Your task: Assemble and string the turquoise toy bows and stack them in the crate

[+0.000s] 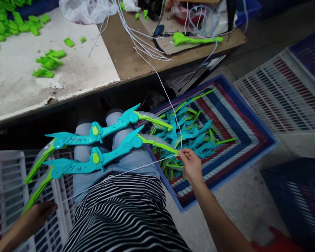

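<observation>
Two teal and lime toy bows lie side by side across my lap: a farther bow and a nearer bow. At the right tip of the nearer bow, my right hand pinches a white string against the lime limb end. From there the string stretches left across my lap to the fingertips of my left hand. That hand is closed beside the nearer bow's left tip, its fingers dark and partly hidden. Another length of string rises from my right hand to the bench.
A blue-rimmed crate on the right holds a pile of similar bows. On the workbench are lime plastic pieces, a bundle of white strings and a lime limb. A white crate stands left.
</observation>
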`<state>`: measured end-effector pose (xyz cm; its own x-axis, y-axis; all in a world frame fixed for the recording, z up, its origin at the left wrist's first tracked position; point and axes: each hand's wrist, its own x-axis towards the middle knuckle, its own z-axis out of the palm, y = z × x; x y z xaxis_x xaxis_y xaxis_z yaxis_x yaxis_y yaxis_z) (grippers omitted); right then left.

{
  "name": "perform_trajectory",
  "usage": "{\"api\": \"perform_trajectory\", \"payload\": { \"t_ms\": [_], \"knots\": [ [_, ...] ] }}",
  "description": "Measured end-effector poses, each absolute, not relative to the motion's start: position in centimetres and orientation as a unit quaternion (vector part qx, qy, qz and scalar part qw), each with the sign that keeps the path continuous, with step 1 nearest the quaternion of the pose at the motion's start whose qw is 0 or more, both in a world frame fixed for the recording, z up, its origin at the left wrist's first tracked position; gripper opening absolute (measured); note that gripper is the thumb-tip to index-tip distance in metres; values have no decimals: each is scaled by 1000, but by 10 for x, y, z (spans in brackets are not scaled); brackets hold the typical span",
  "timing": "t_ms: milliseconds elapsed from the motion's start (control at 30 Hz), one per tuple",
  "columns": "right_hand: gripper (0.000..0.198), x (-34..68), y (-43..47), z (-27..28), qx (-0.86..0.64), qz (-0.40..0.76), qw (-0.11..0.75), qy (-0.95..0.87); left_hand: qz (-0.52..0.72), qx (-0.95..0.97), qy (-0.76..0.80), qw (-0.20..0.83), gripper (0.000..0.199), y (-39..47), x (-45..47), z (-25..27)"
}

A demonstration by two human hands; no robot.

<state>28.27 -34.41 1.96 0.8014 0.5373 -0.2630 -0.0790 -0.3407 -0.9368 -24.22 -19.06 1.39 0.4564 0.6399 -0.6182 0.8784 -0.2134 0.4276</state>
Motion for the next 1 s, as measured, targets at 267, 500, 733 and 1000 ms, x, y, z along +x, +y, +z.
{"api": "perform_trajectory", "payload": {
  "t_ms": [267,500,733,1000],
  "knots": [
    [35,304,-333,34,-778,232,559,-171,10,831,459,313,52,-140,-94,63],
    [31,320,-278,45,-766,229,552,-238,-3,809,299,507,54,-141,28,42],
    [23,321,-269,40,-782,207,515,-283,-76,789,263,551,38,-149,27,41],
    [27,320,-269,39,-808,181,456,-327,0,718,316,620,22,-133,125,39]
  ]
}}
